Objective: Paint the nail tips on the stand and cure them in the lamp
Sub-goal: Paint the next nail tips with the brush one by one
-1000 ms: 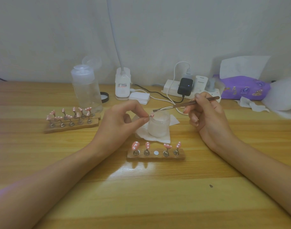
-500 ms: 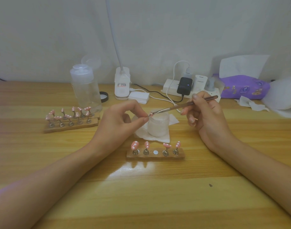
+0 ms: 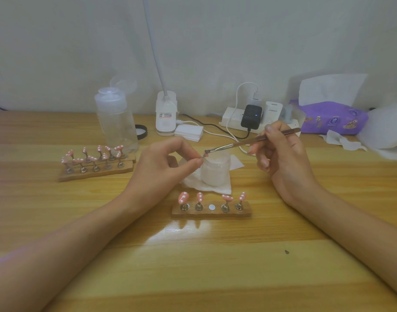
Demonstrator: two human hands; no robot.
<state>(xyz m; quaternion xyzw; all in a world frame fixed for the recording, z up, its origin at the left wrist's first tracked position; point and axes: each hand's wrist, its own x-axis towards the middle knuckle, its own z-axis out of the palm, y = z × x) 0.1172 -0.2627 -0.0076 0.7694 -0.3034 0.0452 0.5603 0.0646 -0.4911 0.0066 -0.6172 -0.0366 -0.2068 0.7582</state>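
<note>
Your brush (image 3: pixel 233 145) has closed in over the last second, and its bristles now touch the nail tip (image 3: pixel 203 156) pinched in your left hand (image 3: pixel 166 163) above the white jar (image 3: pixel 215 172). Your right hand (image 3: pixel 280 154) grips the brush handle. The tip looks pink but is too small for detail. On the worktop (image 3: pixel 193 266), the near stand (image 3: pixel 212 213) holds four pink, white-dotted tips and one bare slot. A white charger (image 3: pixel 272 111) reads PISEN.

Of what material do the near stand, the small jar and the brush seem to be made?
Near stand: probably wood; brown, matte, uneven edges. Small jar: frosted and translucent, plastic or glass; I cannot tell which. Brush: the handle looks like metal, with a rosy sheen.
</note>
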